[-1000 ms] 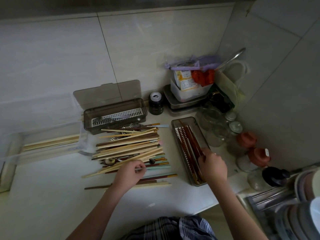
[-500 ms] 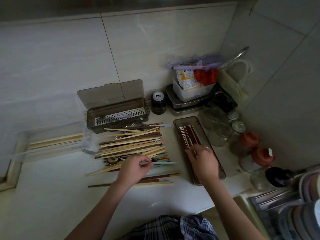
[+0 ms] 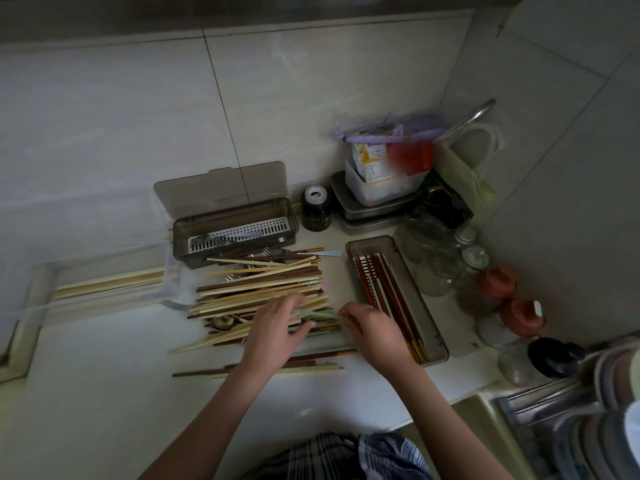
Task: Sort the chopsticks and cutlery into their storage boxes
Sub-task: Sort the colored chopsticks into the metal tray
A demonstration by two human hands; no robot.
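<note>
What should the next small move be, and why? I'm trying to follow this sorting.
Probably lift the pale green chopsticks clear of the pile. Both the left hand and right hand already pinch them, and they lie apart from the red ones in the right box.

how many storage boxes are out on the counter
3. A clear box of pale chopsticks at left, a grey box with its lid up at the back, and a grey tray of red-brown chopsticks at right.
</note>
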